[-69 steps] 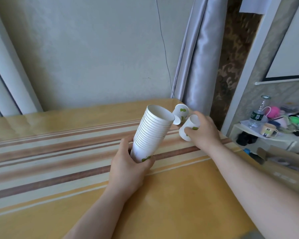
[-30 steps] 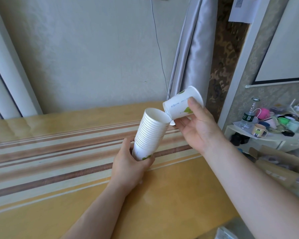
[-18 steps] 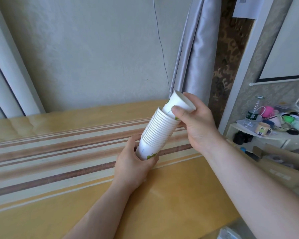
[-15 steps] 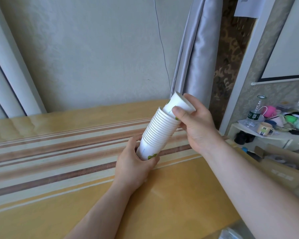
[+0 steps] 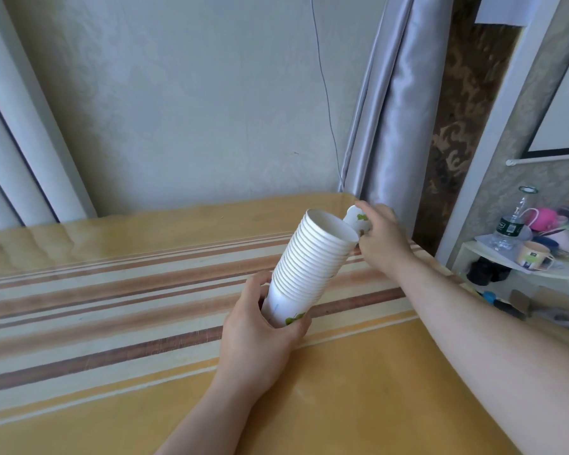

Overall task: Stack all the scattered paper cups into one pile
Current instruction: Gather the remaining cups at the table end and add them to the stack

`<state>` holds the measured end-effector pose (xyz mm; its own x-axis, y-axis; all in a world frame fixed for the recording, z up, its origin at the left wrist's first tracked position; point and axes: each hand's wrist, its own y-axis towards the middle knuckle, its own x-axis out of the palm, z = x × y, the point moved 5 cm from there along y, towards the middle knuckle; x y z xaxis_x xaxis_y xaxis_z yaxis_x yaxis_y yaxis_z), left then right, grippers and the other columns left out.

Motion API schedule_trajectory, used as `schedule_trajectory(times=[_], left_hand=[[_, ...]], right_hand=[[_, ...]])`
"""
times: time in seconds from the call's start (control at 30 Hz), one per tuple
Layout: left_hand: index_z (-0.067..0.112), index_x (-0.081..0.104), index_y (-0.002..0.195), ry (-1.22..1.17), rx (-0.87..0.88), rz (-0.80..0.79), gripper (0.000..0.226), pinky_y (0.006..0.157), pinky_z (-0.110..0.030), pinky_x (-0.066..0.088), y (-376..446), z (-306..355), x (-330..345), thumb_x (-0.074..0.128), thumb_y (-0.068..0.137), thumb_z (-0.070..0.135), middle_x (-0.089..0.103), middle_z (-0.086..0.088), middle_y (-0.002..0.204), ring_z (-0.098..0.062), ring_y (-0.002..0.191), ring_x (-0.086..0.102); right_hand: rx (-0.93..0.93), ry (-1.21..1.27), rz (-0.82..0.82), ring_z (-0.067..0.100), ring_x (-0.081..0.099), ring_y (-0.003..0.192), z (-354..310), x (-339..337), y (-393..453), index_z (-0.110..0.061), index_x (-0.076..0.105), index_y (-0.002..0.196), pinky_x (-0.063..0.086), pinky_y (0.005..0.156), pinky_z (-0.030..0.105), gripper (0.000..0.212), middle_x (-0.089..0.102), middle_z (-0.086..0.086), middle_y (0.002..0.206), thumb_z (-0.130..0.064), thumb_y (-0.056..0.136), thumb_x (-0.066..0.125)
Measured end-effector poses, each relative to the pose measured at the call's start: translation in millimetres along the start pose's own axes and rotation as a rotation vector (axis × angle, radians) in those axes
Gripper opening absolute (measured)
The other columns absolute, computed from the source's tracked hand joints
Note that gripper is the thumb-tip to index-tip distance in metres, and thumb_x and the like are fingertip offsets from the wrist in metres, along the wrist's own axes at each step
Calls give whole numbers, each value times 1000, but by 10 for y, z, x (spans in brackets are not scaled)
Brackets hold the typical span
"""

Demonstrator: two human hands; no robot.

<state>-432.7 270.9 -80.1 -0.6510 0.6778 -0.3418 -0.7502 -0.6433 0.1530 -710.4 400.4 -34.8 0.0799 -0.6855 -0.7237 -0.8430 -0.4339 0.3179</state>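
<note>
Gripping the base of the tilted stack of paper cups above the striped table, the left hand holds firm; behind its rim, the right hand closes fingers on a loose cup.

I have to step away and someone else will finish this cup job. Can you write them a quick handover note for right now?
Left hand: gripping the bottom of the cup stack, tilted over the table.
Right hand: at the last loose cup near the table's far right corner; I cannot tell if the grip is closed.
Done: all other cups are nested.
Left: lift that cup, push it into the stack's open top, set the pile down.
</note>
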Motion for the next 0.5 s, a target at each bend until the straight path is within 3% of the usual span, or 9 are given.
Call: schedule_trajectory(times=[0.07, 0.13, 0.23, 0.37, 0.5], left_hand=[[57, 57, 124, -1, 4, 3, 64, 75, -54, 69, 12, -8, 5, 93, 76, 35, 74, 31, 115, -11, 96, 76], [56, 58, 125, -6, 5, 0, 63, 76, -54, 69, 29, -11, 10, 92, 76, 35, 75, 29, 115, -12, 97, 76], [55, 58, 126, 0, 1, 0, 64, 79, -51, 69, 47, -25, 20, 93, 76, 35, 75, 30, 116, -5, 97, 75], [51, 59, 123, 2, -17, -6, 62, 78, -53, 69, 63, -33, 19, 95, 75, 35, 75, 30, 117, -8, 98, 76], [55, 58, 126, 7, -13, -9, 66, 78, -54, 69, 59, -2, 11, 95, 74, 36, 75, 29, 116, -11, 97, 77]], right_hand=[[-109, -357, -118, 34, 25, 146, 58, 147, 194, -46, 39, 162, 38, 115, 45, 88, 16, -9, 172, 1, 91, 62], [-220, -606, -158, 28, 12, 142, 119, 269, 381, -54, 36, 155, 36, 118, 51, 93, 1, -18, 168, 0, 88, 72], [-290, -700, -153, 32, 20, 144, 236, 435, 625, -49, 46, 142, 30, 121, 61, 72, 22, -17, 169, -4, 89, 68], [-250, -582, -59, 33, 43, 133, 318, 452, 651, -44, 53, 129, 44, 106, 51, 58, 47, -14, 154, -12, 86, 75], [-131, -117, 122, 27, 62, 111, 268, 196, 315, -29, 59, 122, 54, 92, 48, 51, 67, -4, 124, -22, 78, 84]])
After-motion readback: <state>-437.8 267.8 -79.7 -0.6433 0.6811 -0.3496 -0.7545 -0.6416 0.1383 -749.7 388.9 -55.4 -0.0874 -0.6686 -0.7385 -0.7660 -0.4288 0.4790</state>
